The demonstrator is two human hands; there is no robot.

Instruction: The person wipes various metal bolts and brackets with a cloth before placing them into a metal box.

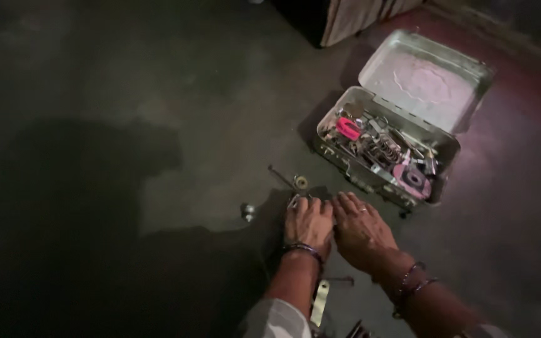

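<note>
Whatever lay under the left hand [309,220] and right hand [359,226] was hidden; both were pressed flat, fingers together, beside an open metal box [384,145] on the dim floor [158,94].

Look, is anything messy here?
Yes. Small metal parts lie loose on the floor outside the open tin: a round piece, a knob, a flat strip. Both hands rest near them.
</note>
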